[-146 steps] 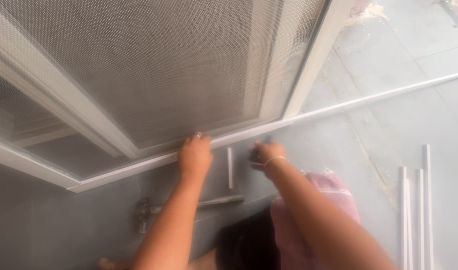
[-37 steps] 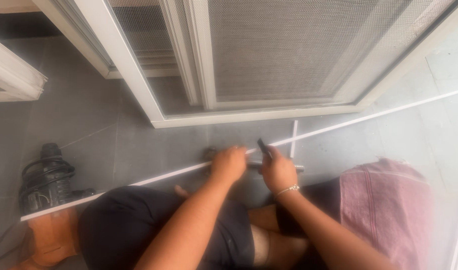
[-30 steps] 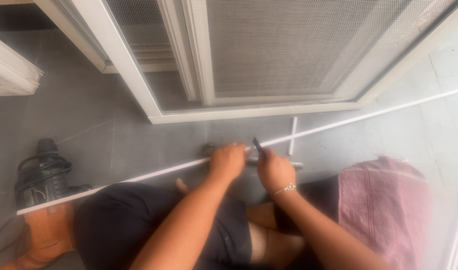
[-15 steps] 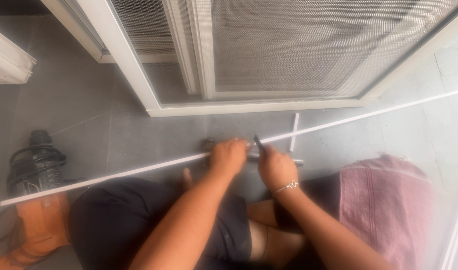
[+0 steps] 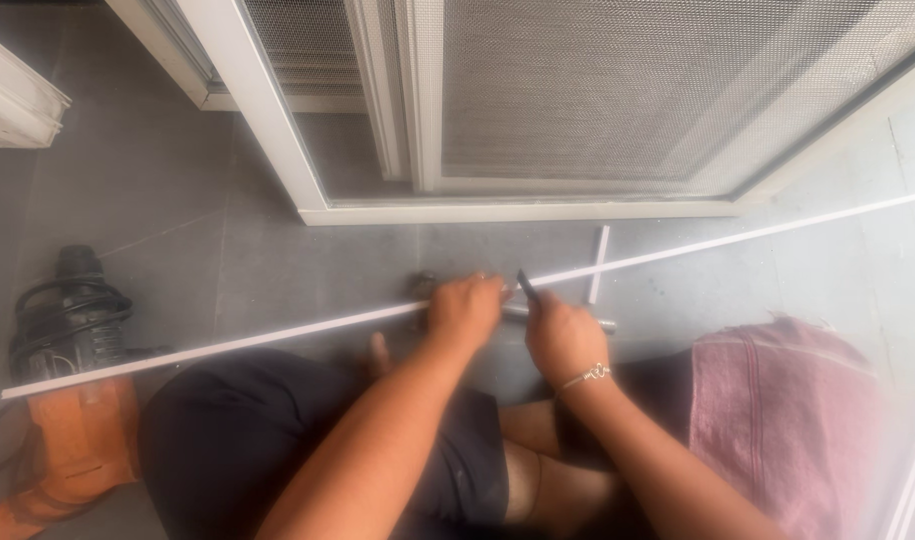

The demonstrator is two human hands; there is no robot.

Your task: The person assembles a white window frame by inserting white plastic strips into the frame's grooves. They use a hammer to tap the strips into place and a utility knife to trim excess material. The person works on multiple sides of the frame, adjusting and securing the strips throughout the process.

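Head view, looking down at my lap on a grey tiled floor (image 5: 178,200). My left hand (image 5: 465,312) is closed around a long thin white strip (image 5: 278,335), fingers curled over its top; the strip runs on a shallow diagonal from the far left, just above the orange tool case (image 5: 73,450), through my grip and on up to the right edge of the view. My right hand (image 5: 563,335) sits just beside the left, fist closed on a small dark tool (image 5: 527,284) whose pointed tip sticks up by the strip; I cannot tell from here whether the tip touches the strip. A thin bracelet (image 5: 590,375) circles the right wrist. Behind the hands, on the floor, lies a short white offcut (image 5: 599,265) standing roughly crosswise to the strip, and a grey metal tool (image 5: 568,318) lies partly hidden behind my hands. At far left, a black power drill (image 5: 73,310) with coiled cord rests against the orange case. A pink towel (image 5: 778,420) lies at my right side. Ahead, a white-framed mesh screen panel (image 5: 628,90) stands on the floor, its bottom rail near the strip but apart from it.
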